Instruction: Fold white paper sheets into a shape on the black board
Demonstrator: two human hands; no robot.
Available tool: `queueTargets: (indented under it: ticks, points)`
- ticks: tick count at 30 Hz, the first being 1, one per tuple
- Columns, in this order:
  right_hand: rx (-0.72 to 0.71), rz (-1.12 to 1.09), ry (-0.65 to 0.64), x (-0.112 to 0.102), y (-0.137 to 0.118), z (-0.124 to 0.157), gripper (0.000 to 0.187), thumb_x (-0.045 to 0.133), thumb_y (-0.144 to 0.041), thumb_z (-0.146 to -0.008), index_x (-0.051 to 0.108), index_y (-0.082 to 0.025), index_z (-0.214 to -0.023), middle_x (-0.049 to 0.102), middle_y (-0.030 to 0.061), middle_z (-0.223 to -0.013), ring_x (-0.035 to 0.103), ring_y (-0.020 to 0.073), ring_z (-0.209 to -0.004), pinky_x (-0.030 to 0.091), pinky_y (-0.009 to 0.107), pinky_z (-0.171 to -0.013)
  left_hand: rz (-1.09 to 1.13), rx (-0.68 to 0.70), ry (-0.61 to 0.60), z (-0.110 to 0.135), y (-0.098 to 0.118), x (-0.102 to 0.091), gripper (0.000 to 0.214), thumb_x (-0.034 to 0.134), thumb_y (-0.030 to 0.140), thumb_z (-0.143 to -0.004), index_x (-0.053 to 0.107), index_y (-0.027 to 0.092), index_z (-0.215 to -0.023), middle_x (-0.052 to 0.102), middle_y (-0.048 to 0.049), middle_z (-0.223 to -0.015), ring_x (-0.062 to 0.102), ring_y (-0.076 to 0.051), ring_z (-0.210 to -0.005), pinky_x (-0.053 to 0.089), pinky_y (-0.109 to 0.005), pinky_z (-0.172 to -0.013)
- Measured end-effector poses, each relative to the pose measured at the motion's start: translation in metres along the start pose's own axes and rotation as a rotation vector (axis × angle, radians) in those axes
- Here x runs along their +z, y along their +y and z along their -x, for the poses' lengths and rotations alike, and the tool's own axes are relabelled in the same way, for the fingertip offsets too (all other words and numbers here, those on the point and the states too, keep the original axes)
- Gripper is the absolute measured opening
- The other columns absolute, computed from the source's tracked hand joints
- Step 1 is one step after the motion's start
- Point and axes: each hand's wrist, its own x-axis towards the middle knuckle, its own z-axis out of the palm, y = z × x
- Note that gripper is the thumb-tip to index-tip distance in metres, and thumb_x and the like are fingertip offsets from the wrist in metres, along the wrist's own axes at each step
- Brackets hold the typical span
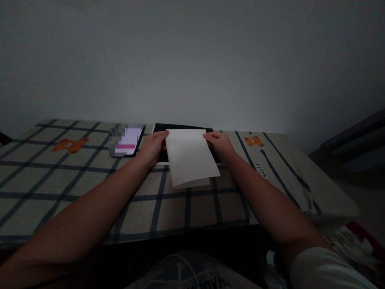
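Observation:
A folded sheet of pale lined paper (191, 156) hangs between my two hands above the table, its fold along the far edge and its loose ends toward me. My left hand (155, 145) pinches its far left corner, thumb on top. At the far right corner my right hand (220, 143) grips it the same way. Behind and under the paper lies a flat black item with a white edge (183, 126), mostly covered, so its kind is hidden.
A phone or tablet with a lit screen (130, 140) lies left of my left hand. The table wears a checked cloth (186, 208) with bear prints. A pale wall (192, 60) rises right behind it. Dim objects, perhaps a bottle (272, 263), sit below the front right edge.

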Motion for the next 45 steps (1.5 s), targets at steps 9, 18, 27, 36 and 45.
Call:
queueTargets:
  ticks: [9, 18, 27, 36, 45]
  points:
    - [0.015, 0.008, -0.001, 0.0, -0.001, 0.001, 0.014, 0.073, -0.031, -0.07, 0.071, -0.018, -0.074, 0.066, 0.0011, -0.067, 0.059, 0.0135, -0.063, 0.049, 0.029, -0.062, -0.001, 0.027, 0.066, 0.001, 0.004, 0.0, 0.024, 0.074, 0.033, -0.068, 0.068, 0.015, -0.084, 0.068, -0.0035, -0.081, 0.062, -0.015, -0.075, 0.05, -0.027, -0.069]
    - [-0.027, 0.001, -0.021, -0.001, 0.008, -0.004, 0.016, 0.073, -0.033, -0.071, 0.072, -0.018, -0.075, 0.067, 0.0013, -0.068, 0.059, 0.0124, -0.062, 0.049, 0.029, -0.062, 0.025, 0.041, 0.026, -0.002, 0.002, -0.002, 0.032, 0.075, 0.034, -0.07, 0.067, 0.017, -0.096, 0.068, -0.0031, -0.088, 0.062, -0.014, -0.076, 0.05, -0.025, -0.069]
    - [-0.03, 0.066, 0.012, -0.001, 0.001, 0.0, 0.017, 0.073, -0.033, -0.07, 0.072, -0.017, -0.075, 0.068, 0.0022, -0.068, 0.059, 0.0137, -0.063, 0.047, 0.029, -0.06, 0.014, -0.017, 0.033, -0.004, 0.002, -0.005, 0.025, 0.071, 0.032, -0.075, 0.068, 0.017, -0.095, 0.069, -0.0028, -0.085, 0.063, -0.012, -0.071, 0.049, -0.021, -0.059]
    - [-0.035, -0.003, 0.086, -0.009, 0.001, -0.003, 0.018, 0.071, -0.032, -0.07, 0.069, -0.015, -0.075, 0.065, 0.0011, -0.067, 0.056, 0.0111, -0.06, 0.046, 0.028, -0.061, -0.035, -0.228, -0.225, 0.002, 0.009, -0.002, 0.023, 0.066, 0.033, -0.085, 0.069, 0.013, -0.095, 0.072, -0.0094, -0.092, 0.067, -0.016, -0.076, 0.055, -0.028, -0.069]
    - [-0.066, 0.024, 0.084, -0.008, 0.0, -0.005, 0.011, 0.068, -0.028, -0.074, 0.068, -0.017, -0.073, 0.062, 0.0003, -0.062, 0.053, 0.0106, -0.056, 0.045, 0.028, -0.058, -0.105, -0.233, -0.225, 0.002, 0.006, -0.004, 0.015, 0.07, 0.028, -0.081, 0.071, 0.013, -0.081, 0.073, -0.0086, -0.086, 0.067, -0.015, -0.076, 0.054, -0.027, -0.073]
